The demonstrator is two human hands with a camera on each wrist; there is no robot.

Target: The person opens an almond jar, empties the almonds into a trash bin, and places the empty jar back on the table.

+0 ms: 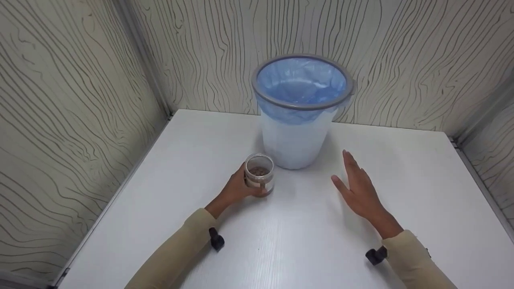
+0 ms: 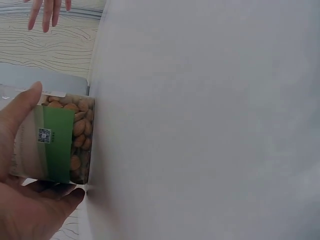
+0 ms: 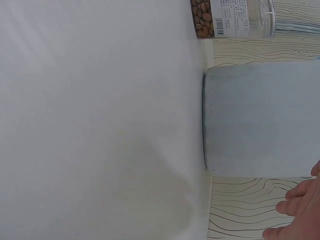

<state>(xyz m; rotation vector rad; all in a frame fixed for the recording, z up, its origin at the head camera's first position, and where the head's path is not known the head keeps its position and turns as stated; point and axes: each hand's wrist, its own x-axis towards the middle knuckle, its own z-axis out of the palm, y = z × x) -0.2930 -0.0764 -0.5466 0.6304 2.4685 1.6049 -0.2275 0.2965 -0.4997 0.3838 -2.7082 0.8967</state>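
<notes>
A clear jar (image 1: 259,171) of almonds stands upright on the white table, near the base of the bin. My left hand (image 1: 237,187) grips it from the left, thumb on the near side and fingers around the far side. Its green-and-beige label (image 2: 57,142) and the brown almonds (image 2: 81,131) show in the left wrist view. The head view looks down through the jar's round top onto the almonds. To the right of the bin, my right hand (image 1: 360,193) is held above the table with straight fingers and the thumb spread, touching nothing.
A white bin (image 1: 295,142) with a grey rim and a blue bag liner (image 1: 301,80) stands at the back of the table (image 1: 281,241). Wood-grain-patterned panels (image 1: 217,52) enclose the back and sides.
</notes>
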